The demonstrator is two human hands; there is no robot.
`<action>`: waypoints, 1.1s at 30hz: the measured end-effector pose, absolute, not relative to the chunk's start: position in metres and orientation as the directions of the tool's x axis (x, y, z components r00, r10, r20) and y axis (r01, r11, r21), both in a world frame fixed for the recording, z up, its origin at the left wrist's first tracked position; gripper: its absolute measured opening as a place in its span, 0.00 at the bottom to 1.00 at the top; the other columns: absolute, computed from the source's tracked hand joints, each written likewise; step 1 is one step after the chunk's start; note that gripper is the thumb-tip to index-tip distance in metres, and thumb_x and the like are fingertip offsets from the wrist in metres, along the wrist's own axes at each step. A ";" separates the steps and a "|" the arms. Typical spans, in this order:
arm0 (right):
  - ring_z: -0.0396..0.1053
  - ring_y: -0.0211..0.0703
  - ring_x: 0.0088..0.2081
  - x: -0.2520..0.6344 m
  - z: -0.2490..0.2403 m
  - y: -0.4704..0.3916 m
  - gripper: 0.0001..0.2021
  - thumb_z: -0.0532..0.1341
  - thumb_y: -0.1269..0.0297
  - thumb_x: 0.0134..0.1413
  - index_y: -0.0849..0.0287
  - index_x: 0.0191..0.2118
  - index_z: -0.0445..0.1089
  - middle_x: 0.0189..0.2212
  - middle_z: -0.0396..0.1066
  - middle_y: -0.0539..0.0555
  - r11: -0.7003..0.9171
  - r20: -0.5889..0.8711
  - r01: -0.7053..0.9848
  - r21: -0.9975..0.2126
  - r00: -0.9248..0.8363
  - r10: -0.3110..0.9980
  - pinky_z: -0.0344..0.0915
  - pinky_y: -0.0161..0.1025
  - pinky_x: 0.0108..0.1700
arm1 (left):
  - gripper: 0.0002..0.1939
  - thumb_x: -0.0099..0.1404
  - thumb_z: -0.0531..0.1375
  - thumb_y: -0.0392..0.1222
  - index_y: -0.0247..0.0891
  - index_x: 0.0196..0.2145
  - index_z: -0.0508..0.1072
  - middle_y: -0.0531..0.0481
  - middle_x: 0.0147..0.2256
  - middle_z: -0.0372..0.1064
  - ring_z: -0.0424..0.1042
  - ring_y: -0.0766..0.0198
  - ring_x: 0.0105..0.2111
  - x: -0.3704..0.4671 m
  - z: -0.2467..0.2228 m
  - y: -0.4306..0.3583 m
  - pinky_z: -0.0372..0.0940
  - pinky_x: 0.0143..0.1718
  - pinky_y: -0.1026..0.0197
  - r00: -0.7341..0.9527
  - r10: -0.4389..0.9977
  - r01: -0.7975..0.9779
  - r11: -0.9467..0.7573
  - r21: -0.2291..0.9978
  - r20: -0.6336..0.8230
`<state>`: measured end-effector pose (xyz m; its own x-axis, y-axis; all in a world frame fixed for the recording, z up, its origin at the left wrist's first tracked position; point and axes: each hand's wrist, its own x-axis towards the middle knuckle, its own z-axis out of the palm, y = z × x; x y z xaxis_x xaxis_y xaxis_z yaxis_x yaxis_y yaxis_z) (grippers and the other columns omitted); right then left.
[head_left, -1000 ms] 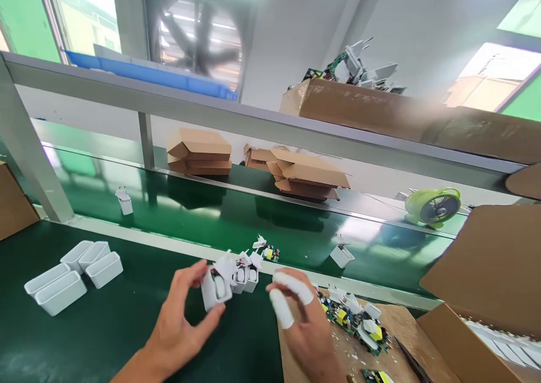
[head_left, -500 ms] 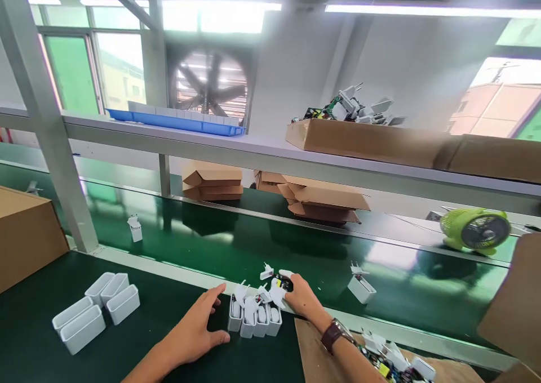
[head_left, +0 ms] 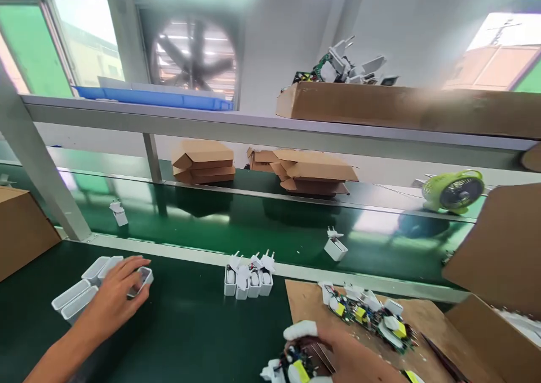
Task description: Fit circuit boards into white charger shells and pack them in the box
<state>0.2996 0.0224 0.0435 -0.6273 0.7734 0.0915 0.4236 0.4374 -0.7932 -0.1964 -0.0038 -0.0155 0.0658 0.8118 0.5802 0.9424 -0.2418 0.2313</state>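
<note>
My left hand is closed around the edge of a white plastic case, at the right end of a group of open white cases. Low in the view, my right hand grips a circuit board with a yellow component and a white plug piece; white covers show on its fingertips. Between the hands stands a row of white cases, each filled, with pronged plug tops tilted out. More circuit boards lie piled on brown cardboard beyond my right hand.
On the green belt stand two separate white adapters. A dark tweezers-like tool lies on the cardboard. An open carton is at right, a green fan behind. The shelf spans above.
My left hand has moved left from beside the filled row to the open cases and grasped one. My right hand has drawn back from the row, down toward me, with a circuit board. The view has shifted.
</note>
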 end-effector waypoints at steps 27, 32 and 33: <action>0.76 0.56 0.50 0.241 -0.023 -0.020 0.25 0.60 0.75 0.53 0.61 0.58 0.70 0.52 0.75 0.64 0.507 0.181 0.718 -0.476 -0.484 0.856 0.77 0.50 0.53 | 0.53 0.57 0.70 0.33 0.52 0.73 0.50 0.43 0.65 0.62 0.65 0.46 0.65 -0.040 -0.038 -0.014 0.56 0.70 0.38 0.400 0.916 0.387 -0.151 0.910 -0.019; 0.77 0.47 0.48 0.245 0.008 -0.003 0.28 0.58 0.71 0.61 0.49 0.66 0.63 0.57 0.71 0.58 0.555 0.362 0.502 -0.663 -0.433 0.825 0.79 0.40 0.47 | 0.47 0.58 0.59 0.27 0.50 0.73 0.54 0.43 0.66 0.65 0.66 0.47 0.65 -0.037 -0.040 -0.011 0.61 0.68 0.42 0.474 0.875 0.289 -0.261 0.921 0.099; 0.78 0.46 0.45 0.244 0.012 0.001 0.29 0.59 0.71 0.61 0.47 0.66 0.62 0.55 0.73 0.57 0.573 0.382 0.464 -0.675 -0.444 0.810 0.79 0.38 0.44 | 0.45 0.59 0.58 0.26 0.51 0.71 0.58 0.44 0.67 0.64 0.65 0.47 0.66 -0.038 -0.037 -0.011 0.64 0.66 0.44 0.466 0.874 0.298 -0.304 0.905 0.140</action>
<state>0.2436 0.0013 0.0117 -0.4442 0.8103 0.3822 0.4644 0.5731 -0.6753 -0.0380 -0.0106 -0.0368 0.4657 0.8738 0.1402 0.2979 -0.3039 0.9049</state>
